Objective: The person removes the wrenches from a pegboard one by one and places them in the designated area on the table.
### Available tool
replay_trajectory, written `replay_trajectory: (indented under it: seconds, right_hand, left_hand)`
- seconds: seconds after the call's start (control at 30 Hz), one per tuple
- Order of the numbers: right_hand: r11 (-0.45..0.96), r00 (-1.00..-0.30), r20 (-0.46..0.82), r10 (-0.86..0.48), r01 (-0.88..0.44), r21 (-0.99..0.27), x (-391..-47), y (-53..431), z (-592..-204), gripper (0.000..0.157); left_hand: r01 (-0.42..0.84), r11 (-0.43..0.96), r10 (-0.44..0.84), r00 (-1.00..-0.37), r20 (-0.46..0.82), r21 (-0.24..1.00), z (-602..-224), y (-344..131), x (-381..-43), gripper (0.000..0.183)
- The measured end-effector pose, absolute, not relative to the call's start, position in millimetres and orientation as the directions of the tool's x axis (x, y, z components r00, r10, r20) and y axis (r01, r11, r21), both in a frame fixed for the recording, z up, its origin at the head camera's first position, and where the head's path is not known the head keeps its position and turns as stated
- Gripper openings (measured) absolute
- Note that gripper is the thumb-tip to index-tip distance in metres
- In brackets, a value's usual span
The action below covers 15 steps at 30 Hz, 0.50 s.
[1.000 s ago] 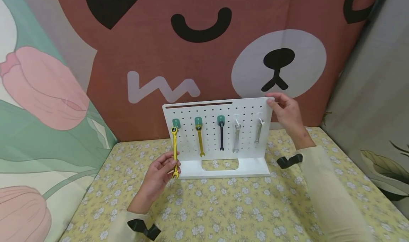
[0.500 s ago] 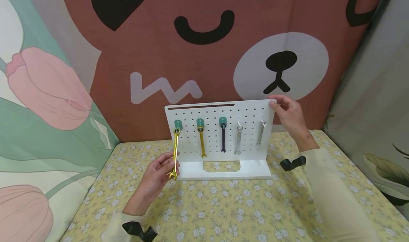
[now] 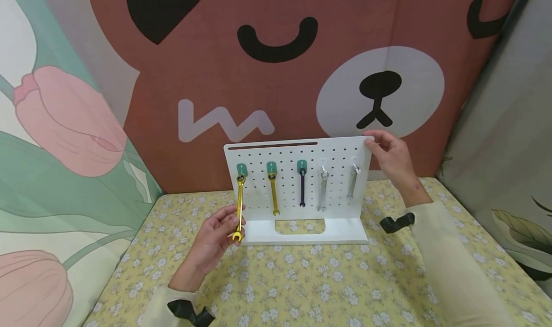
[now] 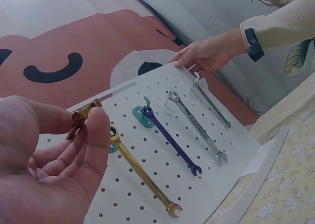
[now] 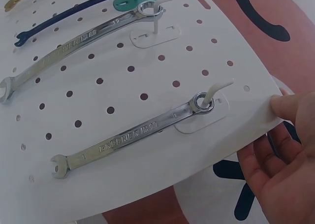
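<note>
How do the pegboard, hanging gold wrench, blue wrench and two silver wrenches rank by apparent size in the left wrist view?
1. Pegboard
2. Hanging gold wrench
3. Blue wrench and adjacent silver wrench: too alike to rank
4. Silver wrench nearest the right hand
Nearness to the camera may enlarge the gold one.

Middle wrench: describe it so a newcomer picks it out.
On the flowered cloth stands a white pegboard. The middle wrench is third of five across it, at a green hook. It alone is dark blue, between a gold wrench and a silver wrench.
</note>
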State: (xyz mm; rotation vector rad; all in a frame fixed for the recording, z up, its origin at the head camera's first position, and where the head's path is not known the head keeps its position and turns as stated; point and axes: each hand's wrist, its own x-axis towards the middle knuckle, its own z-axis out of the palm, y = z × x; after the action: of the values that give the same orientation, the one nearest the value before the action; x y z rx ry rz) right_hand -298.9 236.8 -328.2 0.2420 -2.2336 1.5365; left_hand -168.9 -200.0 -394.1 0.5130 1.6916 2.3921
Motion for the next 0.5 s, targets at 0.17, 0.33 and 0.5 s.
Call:
replay_trajectory:
  seconds: [0.17, 0.33, 0.5]
  right_hand:
    - [0.379, -0.897, 0.435, 0.077, -0.377, -0.845, -298.6, 237.2, -328.9, 0.042]
    - [0.39, -0.895, 0.439, 0.076, -0.379, -0.84, -298.4, 237.0, -329.4, 0.042]
    - [0.39, -0.894, 0.443, 0.072, -0.383, -0.837, -299.5, 237.6, -330.7, 0.042]
  left_hand:
    - [0.056, -0.34, 0.322, -0.931, 0.172, 0.939, -392.5, -200.4, -169.2, 0.033]
    - [0.05, -0.338, 0.311, -0.937, 0.162, 0.94, -390.1, -199.8, -169.2, 0.036]
    - [0.049, -0.337, 0.284, -0.947, 0.151, 0.94, -387.9, -198.5, -168.8, 0.034]
